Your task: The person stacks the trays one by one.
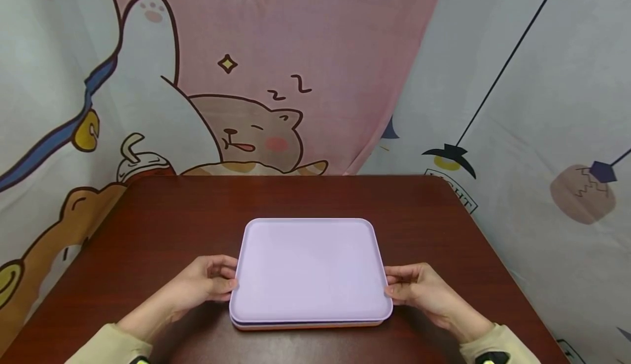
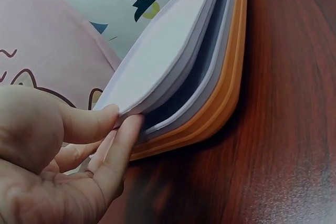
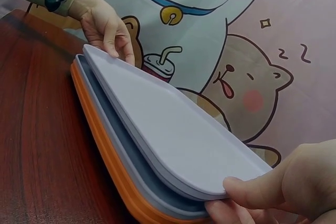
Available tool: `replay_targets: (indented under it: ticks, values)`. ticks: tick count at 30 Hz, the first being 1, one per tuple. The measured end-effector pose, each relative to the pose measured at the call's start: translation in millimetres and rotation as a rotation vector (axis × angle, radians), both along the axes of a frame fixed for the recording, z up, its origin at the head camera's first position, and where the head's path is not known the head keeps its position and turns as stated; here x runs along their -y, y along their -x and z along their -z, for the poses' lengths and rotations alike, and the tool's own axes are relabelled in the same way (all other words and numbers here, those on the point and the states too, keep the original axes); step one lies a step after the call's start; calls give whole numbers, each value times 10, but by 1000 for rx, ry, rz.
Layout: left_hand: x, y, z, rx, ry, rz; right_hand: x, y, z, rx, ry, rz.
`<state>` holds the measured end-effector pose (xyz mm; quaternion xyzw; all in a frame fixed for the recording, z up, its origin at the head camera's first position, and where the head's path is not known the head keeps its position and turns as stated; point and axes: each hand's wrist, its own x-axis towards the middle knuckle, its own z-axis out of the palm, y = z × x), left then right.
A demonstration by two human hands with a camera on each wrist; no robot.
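A pale lavender tray (image 1: 308,271) tops a stack in the middle of the table. Below it the wrist views show a blue-grey tray (image 3: 126,132) and orange trays (image 2: 223,95) at the bottom. My left hand (image 1: 212,282) pinches the lavender tray's left rim, thumb above and fingers beneath. On the opposite side my right hand (image 1: 416,290) pinches the right rim the same way. A dark gap shows between the lavender tray and the blue-grey one, so its near side is raised a little. The lower trays rest on the table.
The dark red-brown wooden table (image 1: 197,211) extends around the stack. Behind and beside it hangs a cloth (image 1: 345,52) printed with cartoon animals, close to the table's far edge.
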<state>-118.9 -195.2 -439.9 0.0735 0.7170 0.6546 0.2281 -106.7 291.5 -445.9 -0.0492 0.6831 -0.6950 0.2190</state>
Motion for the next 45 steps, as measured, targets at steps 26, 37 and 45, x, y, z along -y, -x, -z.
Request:
replay_targets:
  ticks: [26, 37, 45]
  values:
    - [-9, -37, 27, 4, 35, -54, 24, -9, 45, -19, -13, 22]
    - [-19, -43, 53, -1, 35, -63, 31, -21, 38, -41, -48, 45]
    - [-23, -31, 74, -6, 35, -72, 20, -14, 65, -42, -48, 50]
